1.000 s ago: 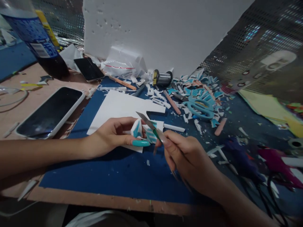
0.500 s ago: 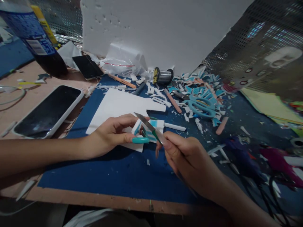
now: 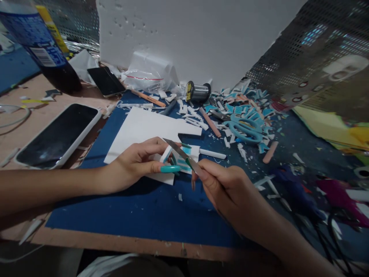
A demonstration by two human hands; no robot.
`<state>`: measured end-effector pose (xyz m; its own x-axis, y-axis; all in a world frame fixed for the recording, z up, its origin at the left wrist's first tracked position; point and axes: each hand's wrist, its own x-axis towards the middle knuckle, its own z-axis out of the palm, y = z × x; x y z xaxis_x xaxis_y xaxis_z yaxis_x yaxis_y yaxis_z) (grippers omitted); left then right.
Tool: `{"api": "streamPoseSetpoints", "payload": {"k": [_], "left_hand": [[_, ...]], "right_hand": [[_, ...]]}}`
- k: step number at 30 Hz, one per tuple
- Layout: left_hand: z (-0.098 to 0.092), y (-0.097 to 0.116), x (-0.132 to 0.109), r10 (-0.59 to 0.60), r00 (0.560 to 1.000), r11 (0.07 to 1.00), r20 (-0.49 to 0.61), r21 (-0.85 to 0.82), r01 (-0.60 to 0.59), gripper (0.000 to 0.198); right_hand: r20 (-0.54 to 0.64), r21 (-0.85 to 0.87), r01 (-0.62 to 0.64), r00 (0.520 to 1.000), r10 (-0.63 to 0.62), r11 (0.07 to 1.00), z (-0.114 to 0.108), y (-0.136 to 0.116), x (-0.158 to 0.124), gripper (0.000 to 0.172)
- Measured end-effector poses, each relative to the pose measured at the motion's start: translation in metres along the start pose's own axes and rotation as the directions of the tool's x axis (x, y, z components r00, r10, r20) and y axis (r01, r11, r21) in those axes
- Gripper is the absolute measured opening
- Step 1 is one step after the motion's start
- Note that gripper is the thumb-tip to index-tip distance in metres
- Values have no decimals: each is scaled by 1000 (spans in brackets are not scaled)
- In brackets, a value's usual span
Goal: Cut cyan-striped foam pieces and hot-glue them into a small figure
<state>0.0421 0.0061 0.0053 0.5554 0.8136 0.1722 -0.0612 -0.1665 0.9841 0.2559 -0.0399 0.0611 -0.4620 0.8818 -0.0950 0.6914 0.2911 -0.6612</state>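
My left hand [image 3: 138,163], with long teal nails, pinches a small white foam piece [image 3: 165,154] over a white sheet [image 3: 141,129]. In my right hand [image 3: 227,184] is a craft knife [image 3: 180,153], its narrow blade pointing up and left across the front of the white piece. Whether the blade touches the piece I cannot tell. Just behind the knife lies a white foam part with light-blue strips [image 3: 187,154], and a white stick [image 3: 213,154] juts from its right side. My fingers hide most of the knife's handle.
A blue mat [image 3: 144,215] covers the desk. Blue-handled scissors [image 3: 245,129] lie among foam scraps [image 3: 250,102] behind my right hand. A spool of wire [image 3: 198,92] stands at the back, a phone [image 3: 59,134] and bottle [image 3: 49,54] at left, glue guns [image 3: 296,188] at right.
The small white piece in my left hand has turned, so its blue face shows less and its white edge more. My right hand and the knife have barely shifted.
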Motion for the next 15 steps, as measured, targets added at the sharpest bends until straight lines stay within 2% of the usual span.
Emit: {"api": "streamPoseSetpoints", "payload": {"k": [10,15], "left_hand": [[-1,-2,-2,15,999,1000,48,-17,-14,17],[-2,-6,-2,26,997,998,71,-53,-22,18]], "right_hand": [[100,137,-108,990,95,985,-4,-5,1,34],[108,177,-105,990,87,979,-5,-6,1,33]]}}
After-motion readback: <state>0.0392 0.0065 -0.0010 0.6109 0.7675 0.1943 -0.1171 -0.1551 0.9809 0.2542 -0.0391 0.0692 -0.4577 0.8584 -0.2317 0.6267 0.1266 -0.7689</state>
